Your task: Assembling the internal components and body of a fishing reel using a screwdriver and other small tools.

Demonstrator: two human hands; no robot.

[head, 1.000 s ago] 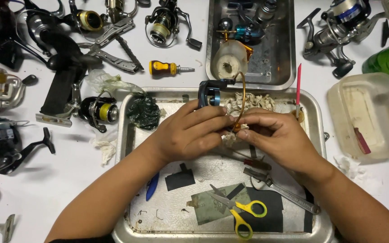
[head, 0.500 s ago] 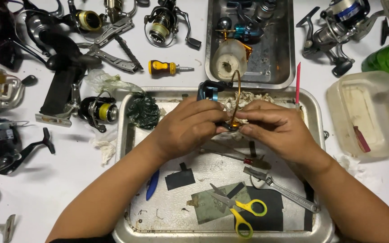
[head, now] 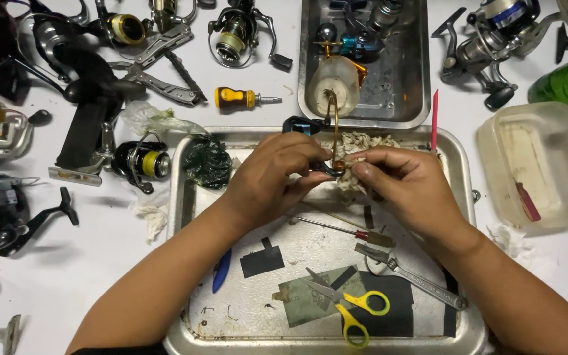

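Left hand (head: 274, 174) and right hand (head: 405, 187) meet over upper part of big metal tray (head: 185, 217), fingertips pinched together on a small reel part (head: 332, 164) w/ a thin bronze bail wire arcing up from it. Both hands closed on that part, held just above a crumpled rag (head: 369, 141) in the tray. Exact grip of each finger hard to tell. Nearer the person in the tray: red-handled screwdriver (head: 343, 227), adjustable wrench (head: 412, 275), yellow scissors (head: 350, 309), blue pen (head: 221, 271) by left forearm. White desk (head: 100, 263) around it carries several fishing reels, folding pliers (head: 159, 69), yellow stubby screwdriver (head: 238, 98), second smaller tray (head: 409, 72), clear plastic tub (head: 540, 164) at right.
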